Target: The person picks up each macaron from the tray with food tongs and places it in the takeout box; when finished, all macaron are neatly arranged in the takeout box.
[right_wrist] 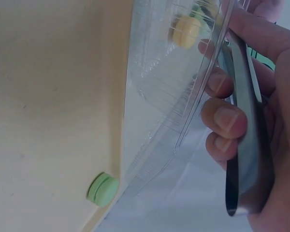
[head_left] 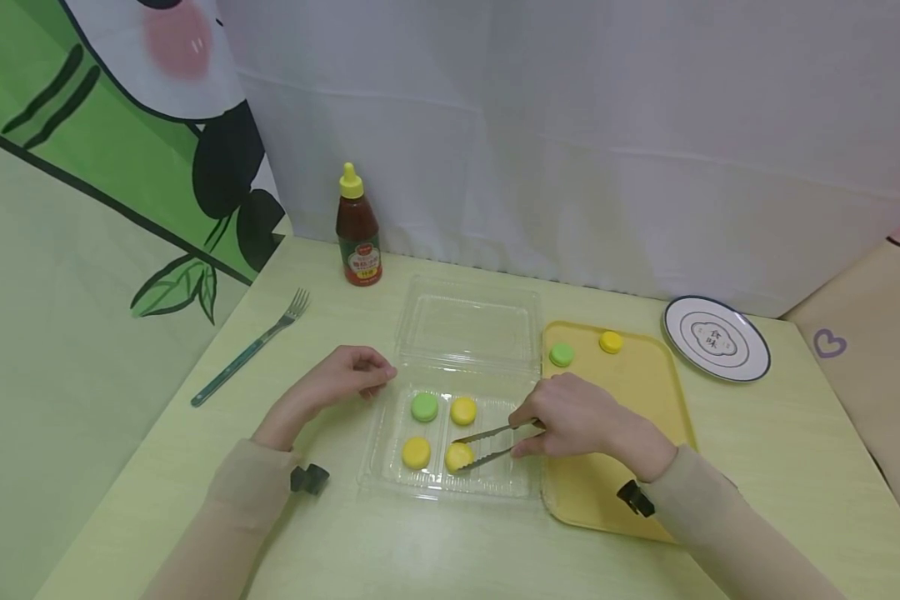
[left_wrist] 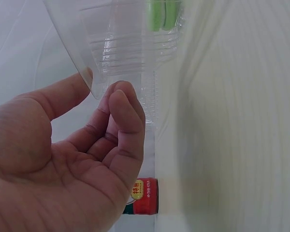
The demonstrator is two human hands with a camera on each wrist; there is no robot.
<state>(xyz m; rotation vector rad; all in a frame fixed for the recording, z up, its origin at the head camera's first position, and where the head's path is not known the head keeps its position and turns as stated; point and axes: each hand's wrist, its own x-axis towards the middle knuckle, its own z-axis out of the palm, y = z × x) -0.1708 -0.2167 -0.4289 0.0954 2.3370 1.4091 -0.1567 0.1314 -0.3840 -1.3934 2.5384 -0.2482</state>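
My right hand (head_left: 577,414) grips metal tongs (right_wrist: 249,145), seen from above with their tips at a yellow macaron (head_left: 459,457) in the clear plastic container (head_left: 427,493). Three others sit in it: a green macaron (head_left: 423,407) and two yellow ones, one at the back (head_left: 462,410) and one at the front left (head_left: 416,452). The container's lid (head_left: 472,321) lies folded back behind it. At the container's left edge is my left hand (left_wrist: 87,140), its thumb and fingertips pinching the thin plastic rim.
Right of the container, a yellow tray (head_left: 607,500) bears a green macaron (head_left: 561,354) and a yellow macaron (head_left: 611,342). A white plate (head_left: 717,339) stands beyond it. A sauce bottle (head_left: 359,237) is at the back, and a fork (head_left: 251,348) lies on the left.
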